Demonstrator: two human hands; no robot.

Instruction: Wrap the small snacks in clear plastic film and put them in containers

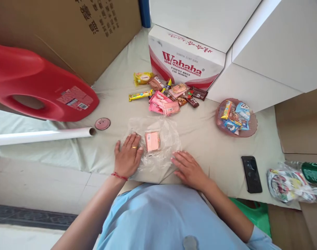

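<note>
A clear plastic bag [168, 139] lies spread flat on the cloth in front of me. On it, or inside it, I cannot tell which, rests a pink wrapped snack [152, 141]. My left hand [128, 154] lies flat on the bag's left edge, fingers stretched out and holding nothing. At the bag's right edge my right hand [189, 168] rests palm down with its fingers extended. Just beyond the bag is a loose heap of packaged snacks, among them pink packets [162, 104], a yellow bar [140, 95] and dark brown packets [198, 93].
A Wahaha carton [186, 62] stands behind the snacks. To the right are a pink glass bowl [253, 126] of snacks, a black phone [252, 175] and a bagged bundle [285, 185]. A red jug [51, 80], a white tube [43, 136] and a pink disc [102, 124] are leftward.
</note>
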